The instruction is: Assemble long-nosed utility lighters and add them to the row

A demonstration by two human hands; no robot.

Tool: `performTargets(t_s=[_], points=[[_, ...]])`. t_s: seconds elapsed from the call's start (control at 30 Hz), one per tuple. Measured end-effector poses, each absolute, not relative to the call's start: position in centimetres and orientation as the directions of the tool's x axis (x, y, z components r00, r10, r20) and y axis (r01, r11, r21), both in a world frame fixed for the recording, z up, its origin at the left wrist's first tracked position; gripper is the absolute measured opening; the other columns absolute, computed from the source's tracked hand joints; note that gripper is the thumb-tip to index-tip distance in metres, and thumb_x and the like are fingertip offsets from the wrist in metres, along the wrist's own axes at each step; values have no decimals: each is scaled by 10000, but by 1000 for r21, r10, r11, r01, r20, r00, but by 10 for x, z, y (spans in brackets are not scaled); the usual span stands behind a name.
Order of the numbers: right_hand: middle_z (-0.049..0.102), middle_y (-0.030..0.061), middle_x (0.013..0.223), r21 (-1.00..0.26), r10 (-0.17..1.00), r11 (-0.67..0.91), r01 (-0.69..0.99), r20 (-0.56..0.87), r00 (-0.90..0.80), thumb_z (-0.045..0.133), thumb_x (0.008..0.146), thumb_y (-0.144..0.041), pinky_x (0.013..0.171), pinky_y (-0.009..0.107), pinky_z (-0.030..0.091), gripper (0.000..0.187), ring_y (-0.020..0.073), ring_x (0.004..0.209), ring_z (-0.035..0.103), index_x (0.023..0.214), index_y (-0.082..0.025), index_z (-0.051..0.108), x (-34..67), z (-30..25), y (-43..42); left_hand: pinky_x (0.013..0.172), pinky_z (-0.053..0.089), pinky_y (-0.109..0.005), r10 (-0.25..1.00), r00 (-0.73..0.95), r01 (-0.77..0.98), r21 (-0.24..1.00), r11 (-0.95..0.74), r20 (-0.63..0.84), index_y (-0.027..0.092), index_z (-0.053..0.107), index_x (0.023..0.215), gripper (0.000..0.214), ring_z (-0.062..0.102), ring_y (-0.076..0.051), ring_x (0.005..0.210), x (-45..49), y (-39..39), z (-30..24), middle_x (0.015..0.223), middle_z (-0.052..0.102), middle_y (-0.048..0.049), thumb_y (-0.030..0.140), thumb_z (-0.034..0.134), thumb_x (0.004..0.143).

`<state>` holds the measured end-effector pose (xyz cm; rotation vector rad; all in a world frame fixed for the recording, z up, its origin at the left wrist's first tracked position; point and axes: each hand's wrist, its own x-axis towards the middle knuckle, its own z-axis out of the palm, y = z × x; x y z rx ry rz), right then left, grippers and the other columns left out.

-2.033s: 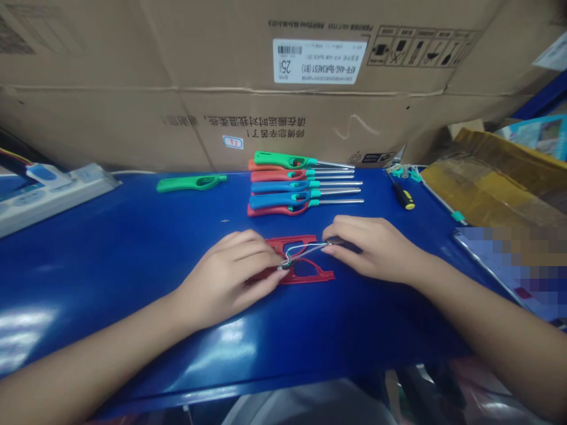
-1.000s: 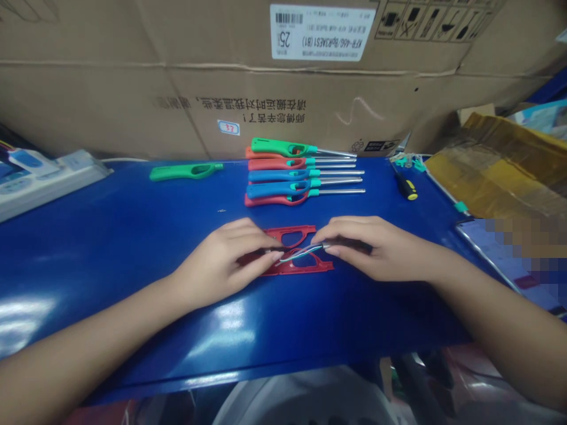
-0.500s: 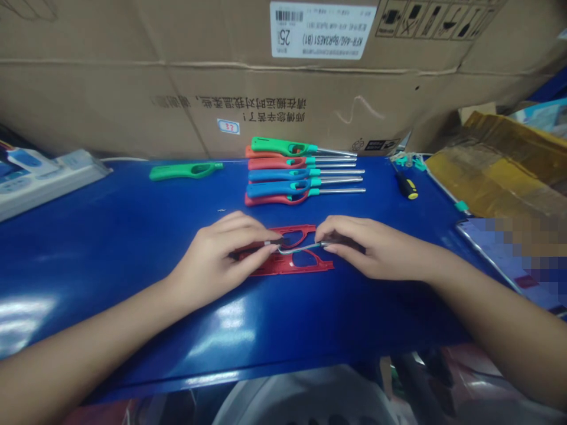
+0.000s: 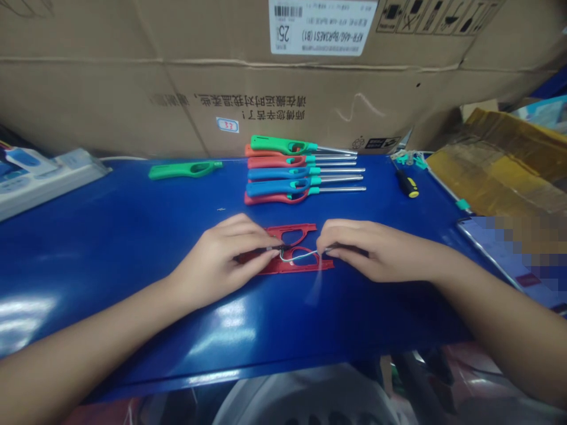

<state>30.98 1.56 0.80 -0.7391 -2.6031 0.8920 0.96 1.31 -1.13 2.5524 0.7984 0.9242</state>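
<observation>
My left hand [image 4: 239, 251] pinches a small black part [image 4: 284, 247] between thumb and forefinger, its far end hidden by the fingers. From it a thin pale wire [image 4: 299, 257] runs across to my right hand [image 4: 357, 245]. The right thumb and forefinger are closed on that wire's end and a dark piece mostly covered by the fingers. Beneath both hands lie two red lighter shell halves: the upper half [image 4: 290, 227] and the lower half [image 4: 272, 267], each with a trigger loop. The left fingers partly cover them.
Several long-nosed lighters [image 4: 277, 189] lie stacked behind my hands. A green lighter shell [image 4: 181, 170] is to their left, a yellow-black screwdriver [image 4: 408, 186] to their right. A power strip [image 4: 57, 177], a large cardboard box [image 4: 133, 106] and a tablet-like screen [image 4: 500, 248] border the blue table [image 4: 146, 342].
My right hand has shifted slightly right and down, and the wire now hangs lower. The left hand keeps its pinch on the black part, nearly in place.
</observation>
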Motion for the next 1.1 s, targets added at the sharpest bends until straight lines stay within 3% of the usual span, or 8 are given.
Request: performTargets(t_s=[0.47,0.67,0.93,1.1], points=[[653,34,1236,-588,590,606,536,-119,-799,485,1030,-237,855,299,477,257,167,1036,632,1262,-267,590,313,19,9,852,542,-333,604,691,396,491,-776,396,204,794,1119,187,668,-190,953,13,13,-22,1019,744,-66,218,697,960],[662,-10,1070,-575,646,531,623,-200,-736,530,998,-261,663,243,448,253,117,770,595,1247,-290,566,312,19,10,866,519,-382,599,706,439,431,-788,377,192,774,1169,235,678,-212,951,10,11,-18,1058,767,-74,204,661,963],[635,3,930,-574,674,525,628,-171,-719,573,965,-280,652,252,453,170,132,744,578,1127,-237,600,312,19,10,824,514,-362,609,706,453,430,-781,362,211,797,1054,164,678,-195,887,8,12,-14,990,786,-53,235,650,983],[676,21,949,-556,680,566,608,-101,-726,556,981,-303,678,275,457,130,148,771,597,1050,-224,634,311,18,10,807,511,-358,600,718,468,392,-792,353,219,797,1029,173,669,-200,886,9,12,-13,983,783,-54,247,630,999]])
